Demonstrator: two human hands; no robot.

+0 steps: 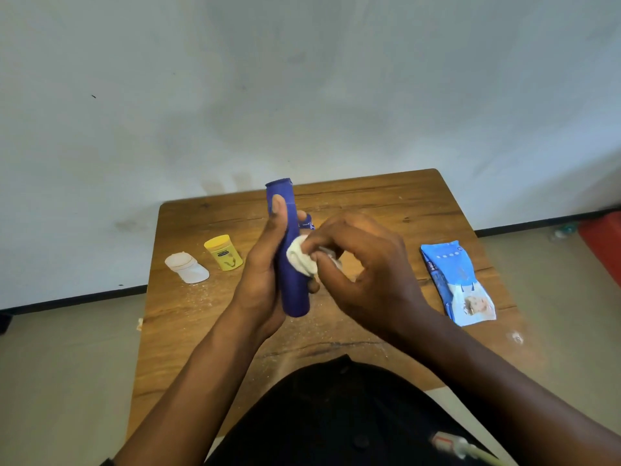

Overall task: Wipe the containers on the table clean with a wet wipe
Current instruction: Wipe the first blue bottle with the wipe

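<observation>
Bottle (295, 297), deep blue, tall, upright.

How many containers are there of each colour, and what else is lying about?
Blue container: 1
Yellow container: 1
White container: 1
Wet wipe: 1
Blue wipes pack: 1
Total: 5

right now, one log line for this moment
left hand holds blue bottle | right hand rubs wipe on it | yellow jar untouched
</observation>
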